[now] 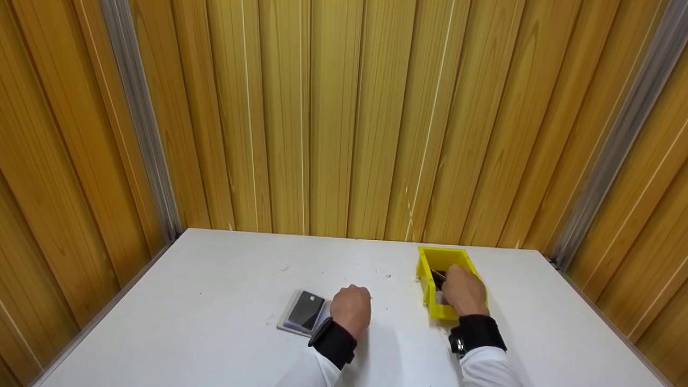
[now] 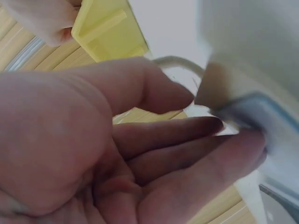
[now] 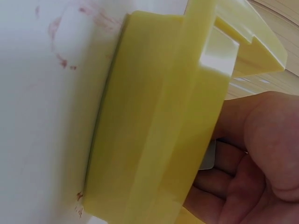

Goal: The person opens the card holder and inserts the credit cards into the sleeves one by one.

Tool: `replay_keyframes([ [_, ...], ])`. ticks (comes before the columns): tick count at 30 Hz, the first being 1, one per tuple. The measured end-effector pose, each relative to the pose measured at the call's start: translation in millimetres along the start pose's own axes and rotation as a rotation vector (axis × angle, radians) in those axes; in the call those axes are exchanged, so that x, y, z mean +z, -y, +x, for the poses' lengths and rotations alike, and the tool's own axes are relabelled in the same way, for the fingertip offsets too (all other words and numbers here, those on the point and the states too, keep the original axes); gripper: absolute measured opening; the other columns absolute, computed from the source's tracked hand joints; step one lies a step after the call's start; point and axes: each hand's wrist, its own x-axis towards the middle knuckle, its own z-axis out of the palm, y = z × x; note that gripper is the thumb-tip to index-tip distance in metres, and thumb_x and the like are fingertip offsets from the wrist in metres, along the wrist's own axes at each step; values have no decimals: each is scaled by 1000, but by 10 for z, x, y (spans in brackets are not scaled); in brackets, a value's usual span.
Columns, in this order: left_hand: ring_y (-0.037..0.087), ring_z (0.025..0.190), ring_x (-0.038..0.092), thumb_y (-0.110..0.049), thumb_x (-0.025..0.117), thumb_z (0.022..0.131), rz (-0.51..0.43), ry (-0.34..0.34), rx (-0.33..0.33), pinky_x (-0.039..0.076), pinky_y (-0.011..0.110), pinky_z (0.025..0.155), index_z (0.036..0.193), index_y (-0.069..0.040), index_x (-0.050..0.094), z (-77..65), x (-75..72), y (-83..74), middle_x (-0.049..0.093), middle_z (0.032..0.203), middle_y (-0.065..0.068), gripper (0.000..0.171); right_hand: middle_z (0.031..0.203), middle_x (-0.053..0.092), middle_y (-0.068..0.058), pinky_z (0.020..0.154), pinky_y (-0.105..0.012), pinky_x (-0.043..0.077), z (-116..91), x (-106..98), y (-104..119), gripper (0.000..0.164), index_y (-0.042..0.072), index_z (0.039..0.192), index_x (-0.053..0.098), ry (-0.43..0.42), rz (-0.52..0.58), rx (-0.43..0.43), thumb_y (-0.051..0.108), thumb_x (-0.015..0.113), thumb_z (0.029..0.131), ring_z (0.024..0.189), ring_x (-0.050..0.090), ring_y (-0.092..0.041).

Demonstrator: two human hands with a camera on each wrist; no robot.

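Note:
A small card holder [image 1: 293, 309] with clear sleeves lies open on the white table, a black card [image 1: 306, 310] on top. My left hand [image 1: 352, 309] is at its right edge. In the left wrist view, the fingers touch a clear sleeve [image 2: 275, 116], the thumb set apart from them. My right hand [image 1: 465, 290] reaches into a yellow bin [image 1: 443, 312]. Dark, thin card-like pieces [image 1: 438, 278] show in the bin beside it. In the right wrist view, a grey card corner [image 3: 209, 156] shows by the fingers; the bin wall hides the fingertips, so I cannot tell their grip.
The white table [image 1: 226, 274] carries small marks and specks. Wood-patterned panels [image 1: 333, 118] rise behind it and on both sides, with metal posts [image 1: 142, 107] at the corners. The bin stands toward the back right, the card holder left of it.

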Motion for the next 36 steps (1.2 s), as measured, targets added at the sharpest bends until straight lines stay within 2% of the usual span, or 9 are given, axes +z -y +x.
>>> replay_keyframes([
  [6, 23, 70, 72, -3, 74, 84, 45, -100, -15, 58, 35, 58, 76, -8, 76, 36, 69, -40, 75, 76, 8, 10, 69, 55, -9, 57, -32, 42, -5, -9, -15, 14, 0, 82, 65, -5, -5, -5, 2, 58, 94, 64, 52, -23],
  [11, 23, 66, 72, -4, 73, 84, 26, -163, 24, 57, 35, 55, 73, -9, 75, 55, 104, -8, 74, 73, 8, 12, 71, 57, -9, 58, -32, 43, -5, -2, -10, 12, -1, 84, 66, 1, 1, 9, 3, 59, 93, 65, 53, -23],
  [15, 26, 67, 72, -4, 75, 82, -34, -141, 38, 57, 37, 57, 74, -8, 74, 77, 84, 91, 74, 74, 9, 9, 73, 60, -9, 59, -32, 44, 8, 17, 19, 11, -1, 87, 67, 18, -3, 17, 4, 60, 94, 66, 54, -23],
  [17, 27, 69, 72, -4, 77, 80, -40, -113, -1, 58, 38, 59, 75, -7, 74, 91, 58, 143, 74, 75, 10, 7, 73, 60, -10, 59, -32, 44, 16, 22, 34, 12, -1, 87, 67, 16, -8, 15, 4, 59, 94, 66, 55, -23],
  [21, 27, 76, 74, -4, 79, 77, -19, -23, -127, 59, 38, 63, 79, -6, 76, 108, 23, 219, 75, 80, 10, 4, 72, 60, -10, 59, -32, 43, 28, 28, 60, 13, -1, 88, 67, 23, -9, 16, 4, 58, 95, 66, 55, -23],
  [24, 26, 77, 74, -6, 79, 77, -21, 2, -172, 60, 38, 63, 82, -5, 77, 106, 14, 244, 76, 82, 11, 5, 72, 59, -10, 59, -31, 42, 32, 39, 72, 13, -1, 88, 67, 34, -2, 20, 4, 58, 95, 66, 55, -23],
  [28, 27, 76, 74, -6, 79, 77, -39, -25, -179, 60, 38, 63, 81, -3, 77, 107, 11, 247, 76, 80, 13, 5, 71, 59, -10, 59, -31, 42, 35, 41, 71, 14, 0, 86, 67, 24, 8, 10, 4, 58, 95, 65, 54, -23],
  [32, 27, 75, 75, -6, 80, 76, -30, -54, -162, 60, 36, 62, 79, -3, 76, 116, 15, 244, 75, 78, 12, 6, 69, 56, -9, 58, -30, 42, 27, 35, 58, 16, 1, 81, 65, -4, 19, -1, 4, 58, 95, 63, 53, -22],
  [36, 26, 72, 74, -4, 78, 78, -42, -83, -137, 60, 35, 59, 76, -4, 75, 128, 6, 267, 75, 75, 12, 4, 69, 56, -8, 58, -30, 42, 20, 34, 42, 16, 1, 81, 65, 11, 25, 12, 5, 59, 95, 64, 54, -22],
])
